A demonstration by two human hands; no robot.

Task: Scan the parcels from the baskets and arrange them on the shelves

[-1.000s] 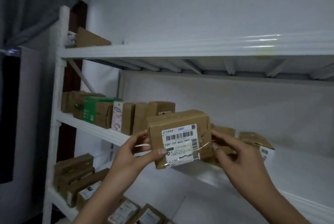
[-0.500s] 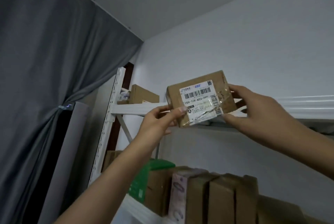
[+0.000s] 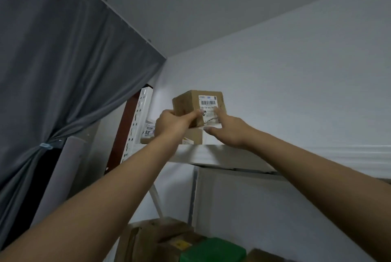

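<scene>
A brown cardboard parcel (image 3: 191, 103) with a white barcode label is held up above the top shelf (image 3: 211, 153) of the white rack. It sits over another brown parcel (image 3: 193, 136) that rests on that shelf. My left hand (image 3: 171, 122) grips the held parcel's lower left corner. On its labelled front, low on the right, lie the fingers of my right hand (image 3: 229, 129). Both arms reach up and forward.
A labelled parcel (image 3: 149, 132) lies at the top shelf's left end by the white upright (image 3: 137, 122). On the shelf below stand brown parcels (image 3: 160, 238) and a green box (image 3: 211, 251). A grey curtain (image 3: 63, 92) hangs left; the white wall (image 3: 296, 92) lies behind.
Both hands have lifted the labelled parcel from the middle shelf level up to the top shelf and pushed it forward over the parcel lying there. My view has tilted upward.
</scene>
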